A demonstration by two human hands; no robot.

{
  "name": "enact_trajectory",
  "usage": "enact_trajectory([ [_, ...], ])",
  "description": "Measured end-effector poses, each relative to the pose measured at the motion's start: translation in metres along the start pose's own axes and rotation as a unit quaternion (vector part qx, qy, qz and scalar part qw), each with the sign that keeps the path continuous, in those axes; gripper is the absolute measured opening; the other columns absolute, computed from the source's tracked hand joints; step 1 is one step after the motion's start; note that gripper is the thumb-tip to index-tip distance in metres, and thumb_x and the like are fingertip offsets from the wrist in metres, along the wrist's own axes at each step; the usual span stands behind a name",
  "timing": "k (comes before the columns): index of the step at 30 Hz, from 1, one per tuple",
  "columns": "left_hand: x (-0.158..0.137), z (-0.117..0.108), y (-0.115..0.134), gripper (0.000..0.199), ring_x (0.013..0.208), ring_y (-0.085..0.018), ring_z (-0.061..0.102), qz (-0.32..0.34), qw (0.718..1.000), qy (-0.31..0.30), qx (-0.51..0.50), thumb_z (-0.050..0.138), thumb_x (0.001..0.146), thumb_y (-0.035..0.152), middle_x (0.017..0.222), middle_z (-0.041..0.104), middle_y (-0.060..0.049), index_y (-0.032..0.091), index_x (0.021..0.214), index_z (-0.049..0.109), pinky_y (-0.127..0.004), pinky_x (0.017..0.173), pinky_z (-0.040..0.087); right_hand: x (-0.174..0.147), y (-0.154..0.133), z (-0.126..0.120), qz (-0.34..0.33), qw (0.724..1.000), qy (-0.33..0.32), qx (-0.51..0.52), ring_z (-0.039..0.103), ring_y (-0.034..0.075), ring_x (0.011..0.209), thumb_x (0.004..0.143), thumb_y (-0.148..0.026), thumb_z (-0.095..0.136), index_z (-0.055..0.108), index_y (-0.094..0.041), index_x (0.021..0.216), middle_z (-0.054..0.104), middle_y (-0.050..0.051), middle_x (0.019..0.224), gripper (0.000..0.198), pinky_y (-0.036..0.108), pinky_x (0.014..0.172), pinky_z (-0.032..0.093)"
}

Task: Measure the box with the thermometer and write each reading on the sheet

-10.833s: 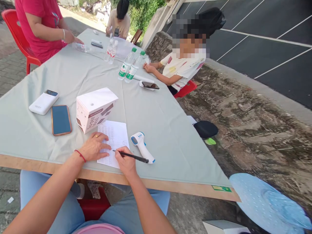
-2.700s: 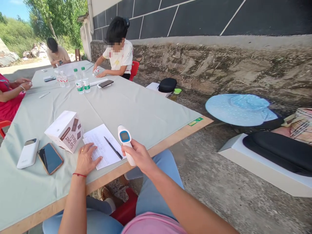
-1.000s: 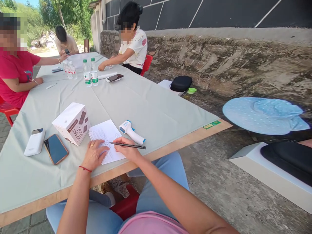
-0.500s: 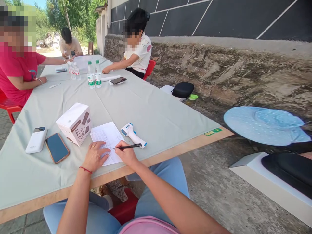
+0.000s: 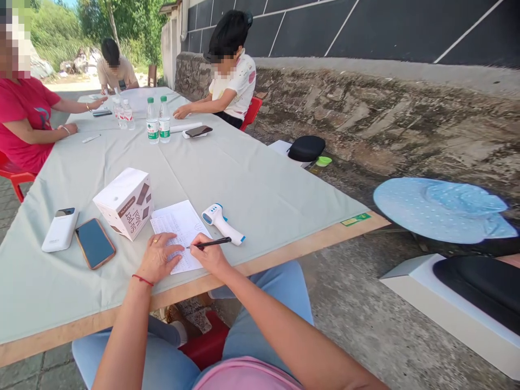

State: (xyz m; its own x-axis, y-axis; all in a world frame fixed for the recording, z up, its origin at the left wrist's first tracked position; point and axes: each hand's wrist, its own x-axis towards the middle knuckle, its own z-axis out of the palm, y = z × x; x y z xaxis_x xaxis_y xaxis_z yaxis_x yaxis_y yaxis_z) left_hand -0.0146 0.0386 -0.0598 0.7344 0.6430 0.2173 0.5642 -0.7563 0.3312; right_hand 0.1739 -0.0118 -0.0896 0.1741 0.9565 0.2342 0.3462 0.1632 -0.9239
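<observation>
A sheet of paper (image 5: 182,216) with rows of handwriting lies near the table's front edge. My left hand (image 5: 161,254) rests flat on its left part, fingers spread. In my right hand (image 5: 209,257) is a black pen (image 5: 215,242), its tip at the paper close to my left fingertips. To the right of the sheet lies a white and blue infrared thermometer (image 5: 222,223). A white box (image 5: 125,203) printed "Super Meal" stands just behind my left hand. Farther left are a smartphone (image 5: 95,244) with a brown edge and a white power bank (image 5: 60,230).
Two green-capped water bottles (image 5: 152,122) stand mid-table, with a dark phone (image 5: 199,131) beside them. Three people sit around the far part of the cloth-covered table (image 5: 244,179). A blue sun hat (image 5: 439,208) and a white box with a black case (image 5: 483,287) are at the right.
The pen has tilted slightly in my right hand while its tip stays at the paper. At the far left, the person in red has drawn an arm back and lowered that hand near the table.
</observation>
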Motion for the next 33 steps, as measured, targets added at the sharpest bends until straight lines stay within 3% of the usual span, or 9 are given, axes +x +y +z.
enact_trajectory([
  [8, -0.0005, -0.0007, 0.0002, 0.023, 0.118, -0.025, 0.048, 0.002, 1.000, -0.001, -0.004, 0.059, 0.087, 0.027, 0.129, 0.052, -0.006, 0.031, 0.108, 0.070, -0.047, 0.103, 0.034, 0.0008, 0.0041, 0.0014, -0.031, 0.999, 0.006, -0.002, 0.047, 0.015, 0.056, 0.072, -0.036, 0.048, 0.047, -0.021, 0.064, 0.051, -0.001, 0.057, 0.017, 0.026, 0.055, 0.033],
  [33, -0.0009, 0.0016, -0.0010, 0.023, 0.119, -0.025, 0.047, -0.003, 1.000, -0.001, -0.006, 0.060, 0.087, 0.028, 0.130, 0.052, -0.005, 0.031, 0.107, 0.070, -0.047, 0.104, 0.035, 0.0000, 0.0039, 0.0007, -0.014, 1.000, 0.013, -0.006, 0.045, 0.016, 0.057, 0.071, -0.035, 0.048, 0.046, -0.021, 0.063, 0.049, -0.002, 0.058, 0.016, 0.027, 0.056, 0.034],
])
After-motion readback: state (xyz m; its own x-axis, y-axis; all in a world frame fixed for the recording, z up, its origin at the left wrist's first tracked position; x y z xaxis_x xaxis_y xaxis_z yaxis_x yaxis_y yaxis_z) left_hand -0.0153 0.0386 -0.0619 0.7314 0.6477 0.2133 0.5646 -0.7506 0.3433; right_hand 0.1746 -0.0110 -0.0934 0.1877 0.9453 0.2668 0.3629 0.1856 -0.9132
